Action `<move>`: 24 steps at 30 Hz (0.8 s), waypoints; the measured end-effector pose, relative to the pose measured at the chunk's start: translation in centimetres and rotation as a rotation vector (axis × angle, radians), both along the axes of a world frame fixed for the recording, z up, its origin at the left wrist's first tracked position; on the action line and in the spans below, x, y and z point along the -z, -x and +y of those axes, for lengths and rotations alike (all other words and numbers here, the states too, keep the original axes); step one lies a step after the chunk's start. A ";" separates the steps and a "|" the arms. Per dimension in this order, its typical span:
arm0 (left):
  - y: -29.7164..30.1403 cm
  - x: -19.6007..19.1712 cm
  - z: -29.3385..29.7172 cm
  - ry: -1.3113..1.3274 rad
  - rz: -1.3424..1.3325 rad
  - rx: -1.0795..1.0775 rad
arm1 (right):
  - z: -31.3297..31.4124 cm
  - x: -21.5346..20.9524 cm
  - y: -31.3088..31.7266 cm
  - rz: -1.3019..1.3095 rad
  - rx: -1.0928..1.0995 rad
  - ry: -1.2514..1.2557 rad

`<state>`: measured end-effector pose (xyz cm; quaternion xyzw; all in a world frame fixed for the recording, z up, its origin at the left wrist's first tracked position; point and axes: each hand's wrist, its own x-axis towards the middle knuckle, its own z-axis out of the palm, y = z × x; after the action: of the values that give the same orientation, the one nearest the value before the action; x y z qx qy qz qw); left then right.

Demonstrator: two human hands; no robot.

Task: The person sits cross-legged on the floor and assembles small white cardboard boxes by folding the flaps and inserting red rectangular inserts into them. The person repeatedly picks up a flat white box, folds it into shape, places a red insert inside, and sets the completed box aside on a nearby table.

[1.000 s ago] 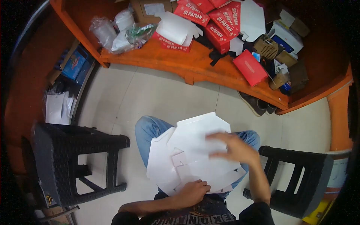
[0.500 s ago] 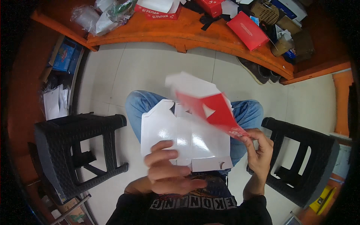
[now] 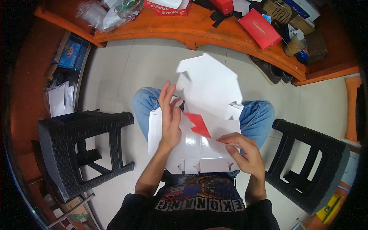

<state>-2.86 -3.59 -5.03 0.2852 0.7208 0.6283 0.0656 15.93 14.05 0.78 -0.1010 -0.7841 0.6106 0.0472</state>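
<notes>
The person sat with a flat, die-cut carton blank (image 3: 207, 115) spread across the lap, white side up, so the knees in blue jeans (image 3: 260, 115) served as a working surface. One panel had been turned up enough to show its red outer face (image 3: 199, 124), which suggested a fold being worked along a crease. The left hand (image 3: 170, 119) lay flat and upright against the sheet, its fingers (image 3: 165, 96) straight and pressed close together, apparently bracing the card beside the fold. The right hand (image 3: 245, 151) rested on the near right part of the blank, thumb and forefinger pinching a flap edge there, I judged to keep the sheet from sliding off the lap. The far flaps stood tilted up off the knees toward the bench (image 3: 199, 32).

I counted one blank in the hands, and two black woven-pattern stools (image 3: 82, 142), one at each side of the person, both bare on top. On the orange bench, well apart from the lap, lay one closed red box (image 3: 260, 28), at least one more red carton (image 3: 166, 7) at the far edge, and some crumpled clear plastic bags (image 3: 103, 13); how many bags, I could not tell. A pair of dark shoes (image 3: 270, 71) sat on the floor beneath the bench.
</notes>
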 end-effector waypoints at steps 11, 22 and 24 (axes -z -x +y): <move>2.5 -6.7 -0.2 0.426 0.494 0.425 | 2.7 -2.5 -0.4 0.189 0.280 -0.592; 1.5 -6.9 1.0 0.453 -0.091 0.671 | 0.4 0.1 1.9 0.283 0.255 -0.601; 1.1 -6.8 1.7 0.497 0.046 0.644 | 0.3 1.2 1.7 0.283 0.305 -0.609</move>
<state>-3.95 -1.87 1.72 0.4856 0.7260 0.3756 0.3100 14.22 14.30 -0.44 -0.1125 -0.8915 0.3433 0.2734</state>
